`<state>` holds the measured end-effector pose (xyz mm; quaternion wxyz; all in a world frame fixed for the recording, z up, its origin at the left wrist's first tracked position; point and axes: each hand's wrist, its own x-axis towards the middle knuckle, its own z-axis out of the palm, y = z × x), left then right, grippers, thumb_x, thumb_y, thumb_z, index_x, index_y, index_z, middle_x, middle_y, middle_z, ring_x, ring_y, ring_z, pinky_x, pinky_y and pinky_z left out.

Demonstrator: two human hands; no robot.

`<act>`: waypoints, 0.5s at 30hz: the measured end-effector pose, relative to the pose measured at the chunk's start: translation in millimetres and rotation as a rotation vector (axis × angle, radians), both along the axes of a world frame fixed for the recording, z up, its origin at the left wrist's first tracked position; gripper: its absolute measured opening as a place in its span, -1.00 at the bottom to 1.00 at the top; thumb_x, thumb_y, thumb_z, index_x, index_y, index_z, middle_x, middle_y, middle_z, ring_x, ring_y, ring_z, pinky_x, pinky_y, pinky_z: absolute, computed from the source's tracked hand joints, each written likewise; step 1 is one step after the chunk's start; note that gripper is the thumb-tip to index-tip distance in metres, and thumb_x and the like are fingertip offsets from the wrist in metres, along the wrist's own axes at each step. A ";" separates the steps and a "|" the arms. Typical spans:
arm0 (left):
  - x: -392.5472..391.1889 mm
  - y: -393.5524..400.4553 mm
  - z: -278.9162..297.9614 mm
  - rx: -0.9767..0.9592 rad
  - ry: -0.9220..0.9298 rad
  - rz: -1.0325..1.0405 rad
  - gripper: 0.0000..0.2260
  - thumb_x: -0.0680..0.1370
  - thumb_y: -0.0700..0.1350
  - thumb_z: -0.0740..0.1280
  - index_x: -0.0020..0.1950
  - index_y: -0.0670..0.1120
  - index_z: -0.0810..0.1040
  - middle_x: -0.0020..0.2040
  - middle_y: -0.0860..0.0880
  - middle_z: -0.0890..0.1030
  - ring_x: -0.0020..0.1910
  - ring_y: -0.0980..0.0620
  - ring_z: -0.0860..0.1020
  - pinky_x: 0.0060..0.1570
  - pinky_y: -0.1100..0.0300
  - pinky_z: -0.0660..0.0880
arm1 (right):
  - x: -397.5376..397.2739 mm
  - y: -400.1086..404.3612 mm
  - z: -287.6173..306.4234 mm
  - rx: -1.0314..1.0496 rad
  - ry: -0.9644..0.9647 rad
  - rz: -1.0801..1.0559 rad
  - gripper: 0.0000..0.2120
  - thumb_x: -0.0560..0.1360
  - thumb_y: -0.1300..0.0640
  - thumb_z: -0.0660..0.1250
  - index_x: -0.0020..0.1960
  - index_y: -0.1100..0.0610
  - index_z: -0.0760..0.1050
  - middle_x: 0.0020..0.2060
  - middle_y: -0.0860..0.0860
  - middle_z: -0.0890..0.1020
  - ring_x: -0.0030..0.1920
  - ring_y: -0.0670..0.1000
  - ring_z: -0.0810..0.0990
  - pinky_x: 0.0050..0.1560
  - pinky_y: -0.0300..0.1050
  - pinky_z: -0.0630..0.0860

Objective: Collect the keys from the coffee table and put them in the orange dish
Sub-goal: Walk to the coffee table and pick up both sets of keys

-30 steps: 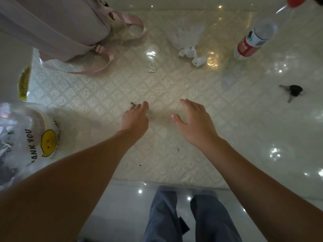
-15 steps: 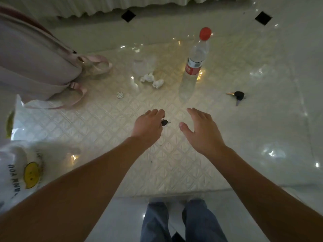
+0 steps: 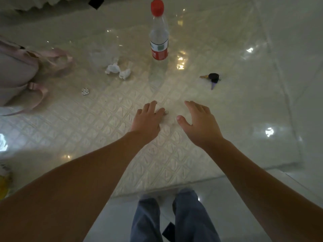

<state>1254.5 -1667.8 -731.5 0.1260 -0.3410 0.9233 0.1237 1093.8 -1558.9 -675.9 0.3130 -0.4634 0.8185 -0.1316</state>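
Observation:
A bunch of keys (image 3: 212,78) with a black head and a purple blade lies on the glossy white coffee table (image 3: 244,119), beyond and to the right of my right hand. My left hand (image 3: 146,119) hovers over the table's middle with its fingers curled on a small key; only a metal key ring (image 3: 166,112) pokes out at the fingertips. A short gap to the right, my right hand (image 3: 199,123) is held flat, fingers spread, holding nothing. The orange dish is not in view.
A clear bottle (image 3: 159,32) with a red cap stands at the back. Crumpled tissues (image 3: 117,69), a small wrapper (image 3: 85,91) and a pink bag (image 3: 17,72) lie at the left. The table's front edge (image 3: 157,191) runs just above my legs.
My left hand has closed on a small key; its black head showed at the fingertips half a second ago and is now hidden. The view has shifted toward the far side of the table.

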 end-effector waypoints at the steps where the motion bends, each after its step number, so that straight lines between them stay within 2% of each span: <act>1: 0.1 0.2 -2.4 0.004 -0.037 -0.015 -0.47 0.44 -0.13 0.35 0.40 -0.03 0.30 0.38 -0.15 0.31 0.30 -0.16 0.34 0.15 -0.08 0.42 | -0.8 1.1 -1.8 0.002 -0.006 0.000 -0.41 0.56 -0.17 0.13 0.50 0.08 0.19 0.48 0.07 0.31 0.48 0.09 0.20 0.41 0.15 0.26; 5: -2.1 0.3 -11.0 0.036 -0.106 -0.057 -0.48 0.47 -0.14 0.31 0.41 -0.03 0.27 0.24 -0.11 0.38 0.17 -0.13 0.40 0.05 -0.02 0.44 | -5.4 2.5 -7.7 -0.005 -0.011 0.006 -0.41 0.55 -0.17 0.13 0.50 0.09 0.19 0.48 0.07 0.32 0.47 0.10 0.21 0.41 0.16 0.26; 11: -16.6 2.6 -17.7 0.039 -0.059 -0.017 -0.69 0.48 -0.20 0.31 0.22 -0.10 0.40 0.11 -0.11 0.44 0.06 -0.12 0.44 -0.10 0.02 0.47 | -14.9 0.1 -17.2 -0.014 0.002 0.016 -0.41 0.56 -0.15 0.14 0.50 0.12 0.20 0.47 0.09 0.33 0.47 0.11 0.21 0.40 0.14 0.26; 15: -24.3 5.0 -20.1 0.051 -0.078 0.016 -0.77 0.53 -0.14 0.27 0.17 -0.12 0.39 0.09 -0.12 0.44 0.03 -0.11 0.43 -0.20 0.06 0.40 | -22.1 -3.5 -20.2 -0.016 0.010 0.020 -0.41 0.57 -0.15 0.14 0.50 0.11 0.19 0.48 0.08 0.31 0.48 0.10 0.20 0.41 0.15 0.26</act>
